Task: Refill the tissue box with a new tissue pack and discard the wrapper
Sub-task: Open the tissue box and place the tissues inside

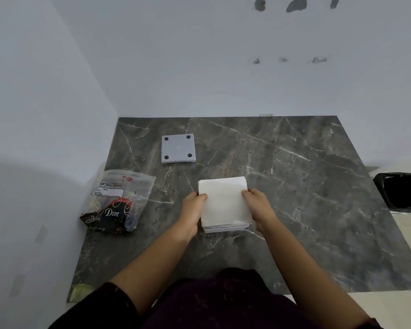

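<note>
We see a white stack of tissues (223, 201) near the middle of a dark marble-patterned surface (294, 186), sitting in or on a shallow white tissue box (226, 228); only a thin strip of the box shows beneath the stack's near edge, so we cannot tell how far the stack is seated. The left hand (195, 205) presses the stack's left side and the right hand (256, 203) presses its right side, each grip closed against the tissues, thumbs on top and the other fingers hidden behind the stack.

Well apart, toward the far left of the surface, lies a square grey lid (178, 149) with four dark round pads at its corners, lying flat. At the surface's left edge lies a crumpled clear plastic wrapper (119, 200), printed in black and red with the word "Dove"; its smaller print is too blurred to read.

At the right, off the surface, a bin lined with a black bag (401, 191) is cut off by the picture's edge. Pale walls rise behind and to the left. Our own dark clothing (223, 302) fills the bottom of the view.
</note>
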